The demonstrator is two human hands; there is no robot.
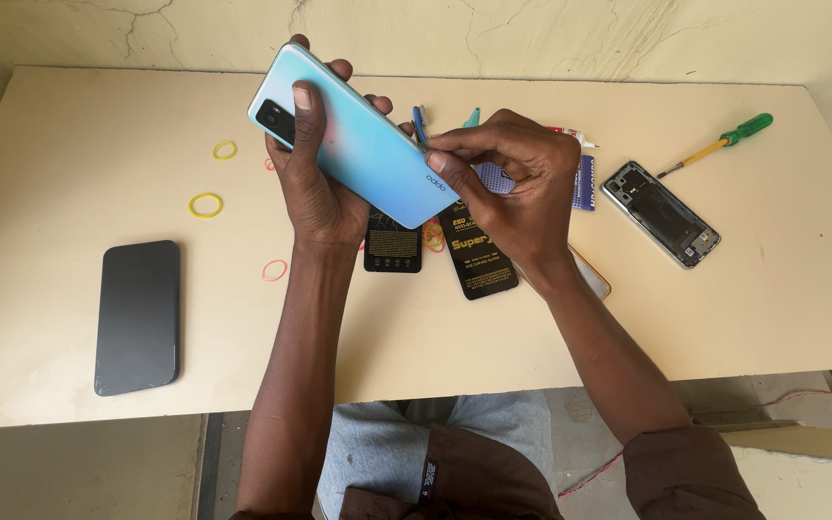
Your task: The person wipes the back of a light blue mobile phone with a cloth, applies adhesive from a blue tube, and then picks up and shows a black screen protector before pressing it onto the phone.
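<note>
Above the table [69, 144], your left hand [315, 188] grips the blue phone [363, 144] back-up, thumb across the back by the camera, fingers wrapped round the far edge. Your right hand [517, 193] is pinched at the phone's lower right edge w/ a blue tool [420, 125] poking up behind it; can't tell if the tip sits in the seam. Looks like you're at the edge-working step on the back cover, prob. early, since the cover sits flush. Next move calls for a steady left grip and a light, shallow pinch along that edge, no twisting. Below the phone lie two black packets [479, 255]; right of it an opened phone frame [662, 214] and a green screwdriver [724, 140]; left of it yellow bands [206, 204] and a dark phone [139, 316] face-down or off.
</note>
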